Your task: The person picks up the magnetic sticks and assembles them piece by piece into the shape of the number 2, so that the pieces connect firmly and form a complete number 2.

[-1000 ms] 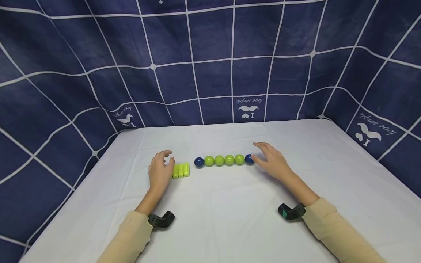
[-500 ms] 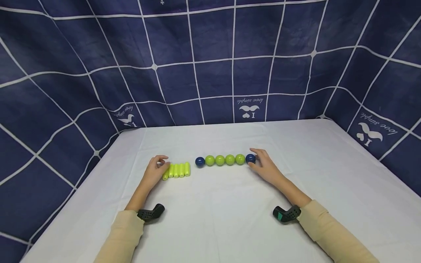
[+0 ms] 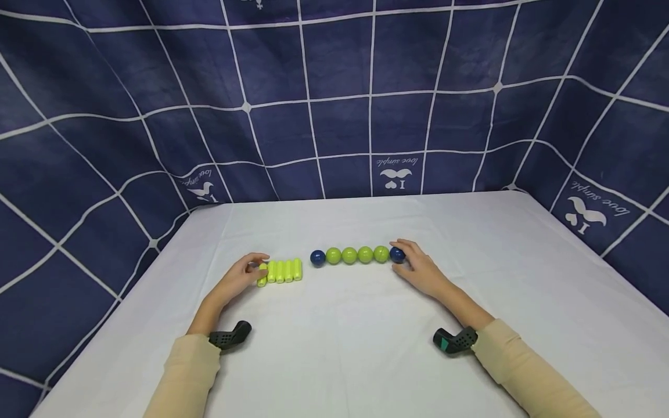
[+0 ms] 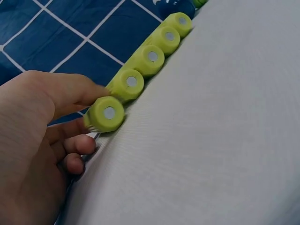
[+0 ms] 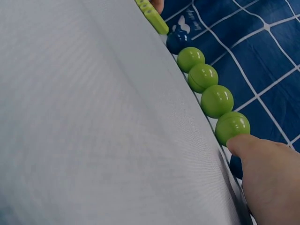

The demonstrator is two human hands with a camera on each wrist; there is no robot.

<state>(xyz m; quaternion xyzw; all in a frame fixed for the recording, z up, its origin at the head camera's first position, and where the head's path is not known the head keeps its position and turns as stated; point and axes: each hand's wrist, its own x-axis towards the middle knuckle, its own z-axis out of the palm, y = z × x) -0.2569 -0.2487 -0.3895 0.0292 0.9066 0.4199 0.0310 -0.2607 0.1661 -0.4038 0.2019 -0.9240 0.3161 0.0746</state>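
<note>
My left hand (image 3: 237, 280) pinches the end rod of a row of yellow-green rods with its thumb and fingers. In the left wrist view that rod (image 4: 107, 114) shows a grey disc on its end and stands slightly askew from the other rods (image 4: 152, 58). My right hand (image 3: 427, 275) holds a dark blue ball (image 3: 397, 255) between thumb and fingers, at the right end of a row of balls. Several shiny green balls (image 3: 358, 255) continue the row leftward. In the right wrist view, the thumb hides much of the blue ball (image 5: 236, 165).
Another dark blue ball (image 3: 317, 258) ends the row on the left, close to the rods. Everything lies on a white tablecloth (image 3: 334, 342). Behind the table hangs a dark blue curtain (image 3: 334, 128) with white grid lines. A black band (image 3: 456, 340) sits on each wrist.
My left hand has drawn back left and down, uncovering the rods, and now pinches the leftmost one. My right hand has moved left and closed its fingers round the right-hand blue ball.
</note>
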